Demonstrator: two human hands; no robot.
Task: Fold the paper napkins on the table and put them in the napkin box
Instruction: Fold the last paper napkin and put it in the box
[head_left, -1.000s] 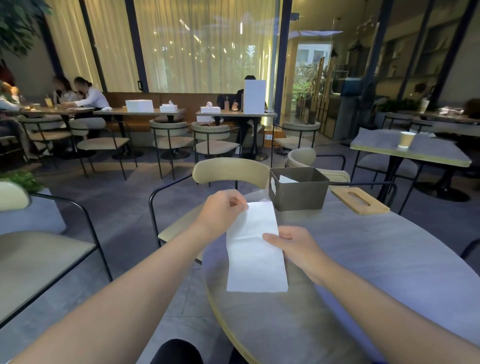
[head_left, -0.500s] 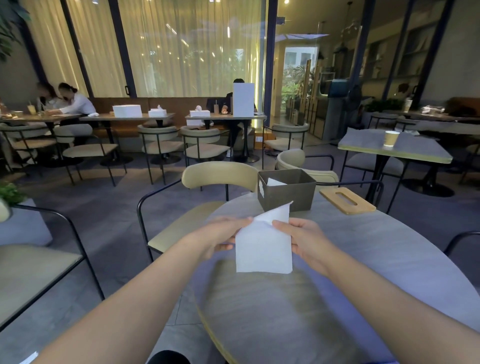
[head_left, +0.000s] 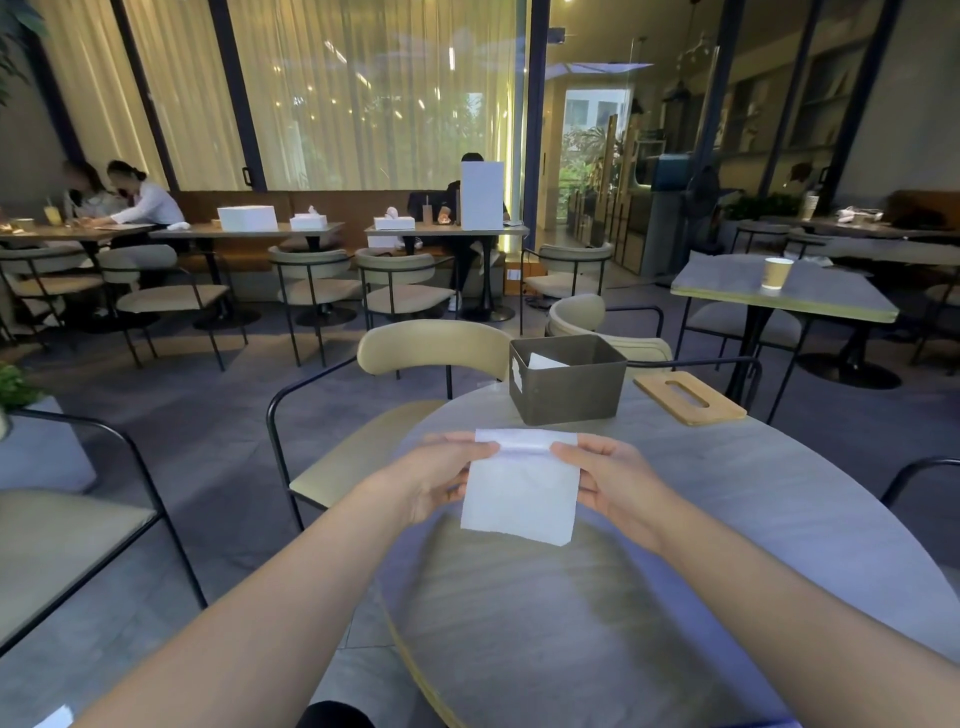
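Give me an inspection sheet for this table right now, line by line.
Surface: round grey table, mostly bare.
Job's things: napkin folded over, held up; box open, a napkin inside; lid lying beside the box.
Clutter: nothing seen.
Grippers: left hand and right hand pinch the napkin's upper corners.
Cables: nothing seen.
Surroundings: chair across the table; cup on another table; seated people far back.

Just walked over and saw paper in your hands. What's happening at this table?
A person is folding a white paper napkin, pinching its top edge with the left hand and right hand above the round table. The open napkin box behind it already holds one napkin; its wooden lid lies beside it.
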